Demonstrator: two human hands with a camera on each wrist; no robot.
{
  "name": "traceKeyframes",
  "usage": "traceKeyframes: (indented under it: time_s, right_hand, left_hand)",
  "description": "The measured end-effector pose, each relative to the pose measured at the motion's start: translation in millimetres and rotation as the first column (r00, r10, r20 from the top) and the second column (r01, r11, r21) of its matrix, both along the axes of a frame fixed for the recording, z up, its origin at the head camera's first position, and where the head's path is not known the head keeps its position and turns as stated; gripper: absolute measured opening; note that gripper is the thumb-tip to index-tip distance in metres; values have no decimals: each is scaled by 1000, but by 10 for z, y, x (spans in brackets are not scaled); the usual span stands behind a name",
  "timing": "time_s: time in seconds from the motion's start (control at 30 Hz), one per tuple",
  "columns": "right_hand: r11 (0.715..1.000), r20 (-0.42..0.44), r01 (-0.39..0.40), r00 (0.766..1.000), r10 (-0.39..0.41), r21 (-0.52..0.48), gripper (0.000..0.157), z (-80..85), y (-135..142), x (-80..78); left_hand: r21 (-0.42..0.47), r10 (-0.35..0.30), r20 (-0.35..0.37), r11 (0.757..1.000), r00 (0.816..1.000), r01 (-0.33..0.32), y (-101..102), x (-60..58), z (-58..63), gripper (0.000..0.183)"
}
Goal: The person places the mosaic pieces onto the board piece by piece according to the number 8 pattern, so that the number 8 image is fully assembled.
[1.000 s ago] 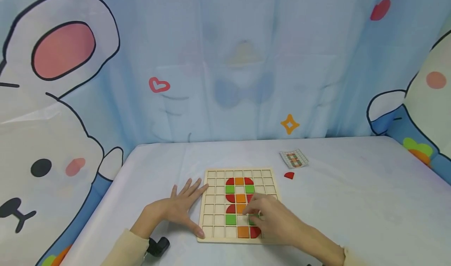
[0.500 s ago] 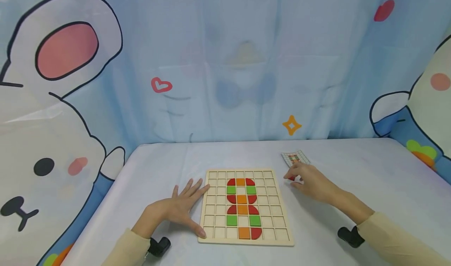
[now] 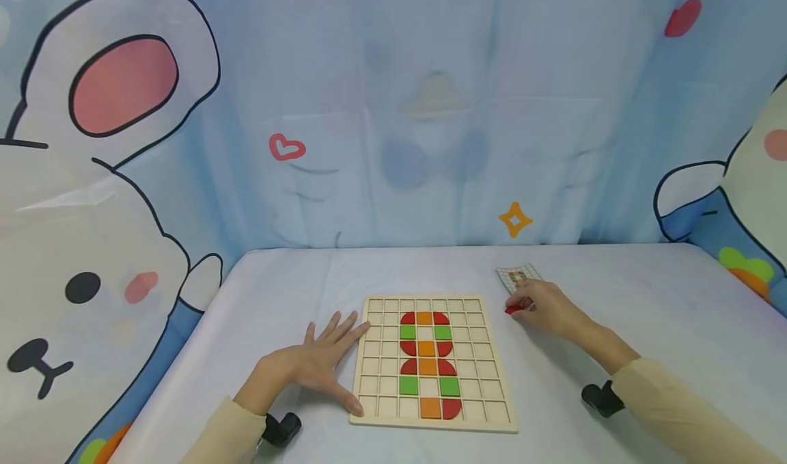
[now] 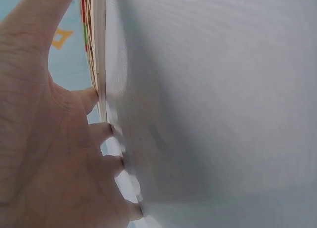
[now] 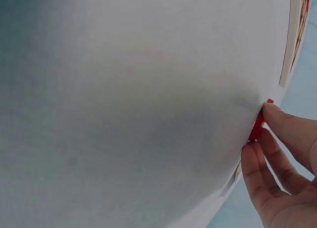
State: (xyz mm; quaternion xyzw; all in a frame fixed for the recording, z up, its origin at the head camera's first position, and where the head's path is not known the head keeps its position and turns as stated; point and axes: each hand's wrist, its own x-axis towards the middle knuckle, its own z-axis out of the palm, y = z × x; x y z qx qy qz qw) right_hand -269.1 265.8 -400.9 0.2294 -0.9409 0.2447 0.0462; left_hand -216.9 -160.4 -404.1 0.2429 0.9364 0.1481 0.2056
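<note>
A wooden grid board (image 3: 479, 368) lies on the table, with red, orange and green tiles set in its middle columns. My left hand (image 3: 320, 365) rests at the board's left side, fingers spread and straight, with thumb and index finger touching its edge. To the right of the board, my right hand (image 3: 550, 310) pinches a red quarter-circle tile (image 5: 258, 125) between thumb and fingers, low over the white cloth. Part of that tile is hidden by the fingers. Just behind the right hand lies a small pattern card (image 3: 509, 277), partly covered by it.
White cloth covers the table (image 3: 676, 314). A pale blue curtain (image 3: 369, 177) with cartoon bears hangs behind the far edge. Each wrist carries a black camera, such as the left one (image 3: 283, 430).
My right hand has left the board's lower right area, moved away to the right, and taken the red tile near the card between thumb and fingers. The left hand stays put.
</note>
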Motion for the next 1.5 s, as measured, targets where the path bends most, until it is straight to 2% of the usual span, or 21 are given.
traceKeyframes:
  time_s: [0.17, 0.33, 0.53, 0.63, 0.77, 1.0, 1.1, 1.23, 1.37, 1.5]
  right_hand:
    - [998, 89, 58, 994, -58, -2, 14, 20, 38, -16]
    - [997, 190, 72, 980, -66, -25, 16, 61, 77, -9]
    - [995, 230, 94, 970, -82, -40, 12, 69, 42, 4]
    - [995, 217, 92, 973, -82, -35, 11, 71, 12, 19]
    - [994, 181, 105, 979, -96, -41, 17, 67, -3, 62]
    - [987, 74, 122, 991, -114, -107, 12, 95, -31, 185]
    - [985, 33, 96, 995, -92, -141, 13, 154, -92, 243]
    - [981, 30, 47, 999, -42, -189, 15, 227, -253, 344]
    - [968, 51, -33, 998, 47, -248, 17, 272, -468, 481]
    - [945, 75, -122, 986, 151, -304, 21, 304, -696, 631]
  left_hand:
    - [5, -1, -4, 1000, 1000, 1, 3, -2, -13, 130]
    - [4, -3, -5, 1000, 1000, 3, 4, -5, -19, 131]
    - [5, -2, 3, 1000, 1000, 2, -22, -15, -25, 131]
    - [5, -5, 3, 1000, 1000, 5, -35, -26, -37, 131]
    - [9, -13, 3, 1000, 1000, 13, -37, -32, -41, 131]
    - [13, -13, 12, 1000, 1000, 13, -21, -16, -5, 131]
    - [12, -6, 13, 1000, 1000, 6, -16, -8, 13, 132]
    - [8, -4, 9, 1000, 1000, 4, -15, -4, 18, 131]
    - [14, -9, 9, 1000, 1000, 9, -19, -6, 6, 131]
    - [24, -16, 11, 1000, 1000, 16, -18, -9, -2, 131]
